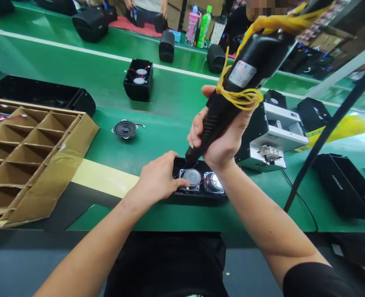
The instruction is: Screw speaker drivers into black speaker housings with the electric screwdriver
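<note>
My right hand is wrapped round a black electric screwdriver with yellow cord tied on it. The tool's tip points down at the upper left part of a black speaker housing. Inside the housing sit two round speaker drivers, a left one and a right one, with red wires. My left hand grips the left end of the housing, its thumb beside the left driver. A loose driver with a short red wire lies on the green table to the left.
A cardboard divider box stands left, with a long black housing behind it. Farther back is an open housing with drivers. A metal-fronted machine stands right, near a black housing. People are across the table.
</note>
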Tool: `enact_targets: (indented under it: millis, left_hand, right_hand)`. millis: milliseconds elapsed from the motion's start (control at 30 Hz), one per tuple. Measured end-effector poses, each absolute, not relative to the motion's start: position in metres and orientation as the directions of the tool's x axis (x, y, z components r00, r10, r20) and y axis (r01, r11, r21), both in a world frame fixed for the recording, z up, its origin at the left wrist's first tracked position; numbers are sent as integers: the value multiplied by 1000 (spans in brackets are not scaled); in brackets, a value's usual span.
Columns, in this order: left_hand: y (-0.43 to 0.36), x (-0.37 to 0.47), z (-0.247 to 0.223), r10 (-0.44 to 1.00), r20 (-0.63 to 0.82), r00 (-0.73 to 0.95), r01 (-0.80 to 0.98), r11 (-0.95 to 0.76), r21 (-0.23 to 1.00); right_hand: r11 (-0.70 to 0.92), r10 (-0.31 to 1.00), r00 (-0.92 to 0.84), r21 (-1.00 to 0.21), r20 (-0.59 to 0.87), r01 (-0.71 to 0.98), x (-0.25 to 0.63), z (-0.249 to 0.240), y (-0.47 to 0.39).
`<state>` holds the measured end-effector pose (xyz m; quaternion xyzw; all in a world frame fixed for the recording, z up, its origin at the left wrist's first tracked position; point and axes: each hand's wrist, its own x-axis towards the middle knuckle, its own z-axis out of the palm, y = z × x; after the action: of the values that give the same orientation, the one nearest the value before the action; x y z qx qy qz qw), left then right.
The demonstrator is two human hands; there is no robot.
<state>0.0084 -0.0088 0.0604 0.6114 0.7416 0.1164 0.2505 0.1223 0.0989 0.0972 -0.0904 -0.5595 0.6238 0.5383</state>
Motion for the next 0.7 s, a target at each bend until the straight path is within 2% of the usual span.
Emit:
enact_targets:
  millis: [300, 500, 700]
  left_hand:
    - [-8, 10, 63, 957, -249, -148, 860, 249, 446]
    - [-8, 11, 63, 959, -242, -149, 866, 244, 436]
    - [-8, 10, 63, 961, -240, -141, 869, 236, 434]
  right_hand:
    - [214, 776, -391, -789, 495, -575, 116, 89, 101]
    - [194, 814, -386, -828, 435, -526, 114, 88, 100]
    - [161, 783, -415, -796, 463, -584, 113, 85, 99]
